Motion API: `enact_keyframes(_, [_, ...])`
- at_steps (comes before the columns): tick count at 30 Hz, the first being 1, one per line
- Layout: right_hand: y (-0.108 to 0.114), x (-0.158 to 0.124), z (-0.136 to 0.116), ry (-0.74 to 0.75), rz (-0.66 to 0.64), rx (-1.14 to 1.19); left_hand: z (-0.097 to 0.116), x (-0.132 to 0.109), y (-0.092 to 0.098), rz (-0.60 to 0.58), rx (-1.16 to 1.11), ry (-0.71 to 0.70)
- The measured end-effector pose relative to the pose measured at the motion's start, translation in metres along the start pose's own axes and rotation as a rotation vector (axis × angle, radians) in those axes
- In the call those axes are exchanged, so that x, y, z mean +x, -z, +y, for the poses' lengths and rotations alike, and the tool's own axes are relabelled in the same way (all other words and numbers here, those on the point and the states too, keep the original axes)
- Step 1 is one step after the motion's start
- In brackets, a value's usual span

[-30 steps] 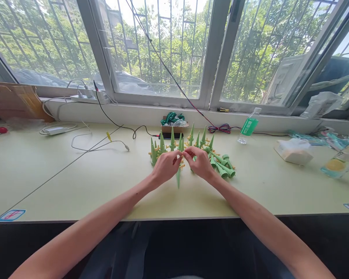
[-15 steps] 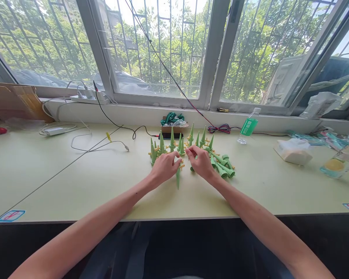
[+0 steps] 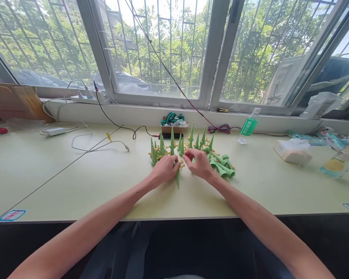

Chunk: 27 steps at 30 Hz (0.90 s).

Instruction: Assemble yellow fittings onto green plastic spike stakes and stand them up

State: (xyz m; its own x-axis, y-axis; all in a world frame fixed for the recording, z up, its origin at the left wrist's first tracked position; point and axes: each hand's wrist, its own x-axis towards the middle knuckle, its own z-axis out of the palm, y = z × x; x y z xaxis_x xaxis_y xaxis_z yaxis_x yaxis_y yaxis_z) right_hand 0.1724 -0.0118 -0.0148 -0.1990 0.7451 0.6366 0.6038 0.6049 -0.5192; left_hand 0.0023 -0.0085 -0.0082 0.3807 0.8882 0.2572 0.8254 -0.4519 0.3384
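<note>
My left hand (image 3: pixel 164 171) is closed around a green plastic cone spike (image 3: pixel 178 179), whose tip points toward me below the hand. My right hand (image 3: pixel 199 164) has its fingers pinched together close to the left hand's fingertips, at a small yellow part (image 3: pixel 182 165) on the spike; what the pinch holds is too small to name. Just beyond both hands stand several upright green spikes (image 3: pixel 172 142) with yellow fittings. To the right lies a pile of green spikes (image 3: pixel 223 166) on their sides.
The pale green table (image 3: pixel 75 182) runs under a barred window. A small cardboard box (image 3: pixel 173 124) sits behind the spikes. A water bottle (image 3: pixel 249 126), a white pack (image 3: pixel 293 152) and a drink cup (image 3: pixel 337 164) stand to the right. Cables (image 3: pixel 104 144) and a charger (image 3: pixel 54 131) lie left.
Both hands have sunk slightly toward the table and stayed close together at the spike's top. The right hand's fingers drew apart from the left hand's half a second ago and have closed in again.
</note>
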Motion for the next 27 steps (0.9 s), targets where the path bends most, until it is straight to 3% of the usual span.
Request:
enact_keyframes(15, [-0.0020,-0.0012,-0.0012,0.013,-0.129,-0.073,-0.0056,0.0034,-0.0042,0.075,-0.069,0.002])
enact_keyframes(27, [0.0007,-0.0012,-0.0058,-0.007,-0.123,-0.037,-0.0052,0.0042,-0.0043,0.080,-0.074,0.002])
